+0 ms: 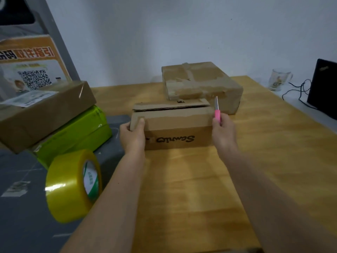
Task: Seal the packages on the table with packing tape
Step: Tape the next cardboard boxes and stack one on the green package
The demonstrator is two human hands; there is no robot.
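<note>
Now | left grip (132, 133) clasps box (175, 128) | right grip (222, 129) pinches knife (217, 112)

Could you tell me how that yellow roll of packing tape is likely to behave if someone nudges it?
The tape roll appears to stand on its curved edge on the grey mat, so a nudge would probably set it rolling. It looks thick and nearly full, so likely fairly heavy for its size. Its glossy surface may feel slippery.

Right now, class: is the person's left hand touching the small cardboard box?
Touching. The head view shows the left hand gripping the small cardboard box at its left end, thumb on the front face.
</note>
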